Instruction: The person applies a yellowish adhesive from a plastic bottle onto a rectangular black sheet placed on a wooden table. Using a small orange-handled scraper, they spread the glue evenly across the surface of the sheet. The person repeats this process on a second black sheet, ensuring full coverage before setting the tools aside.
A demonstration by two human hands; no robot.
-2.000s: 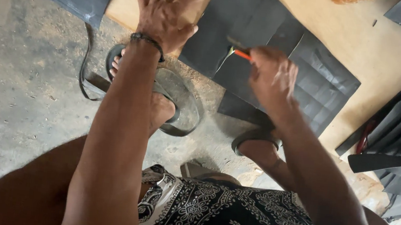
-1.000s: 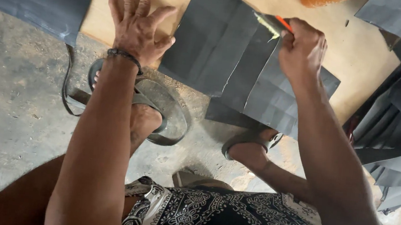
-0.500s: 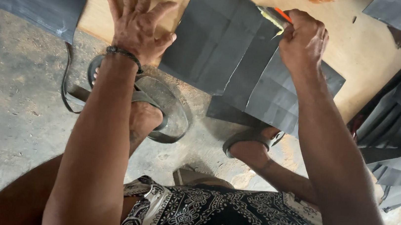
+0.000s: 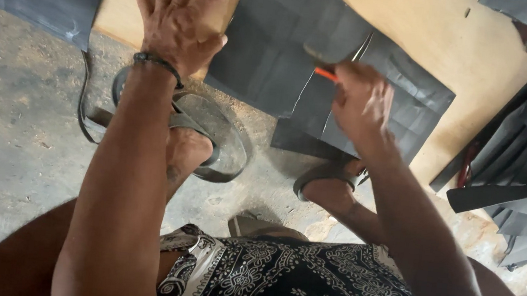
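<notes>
Gripping an orange-handled knife (image 4: 324, 71), the right hand (image 4: 361, 103) sits on the dark sheet (image 4: 273, 51), whose cut line runs away from the body, while the open left hand (image 4: 173, 18) presses flat on the wooden board (image 4: 120, 19) beside it.

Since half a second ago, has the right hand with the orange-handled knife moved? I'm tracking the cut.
Yes. The right hand has come back toward the person, down the slit in the dark grey rubber sheet, nearer its front edge.
</notes>
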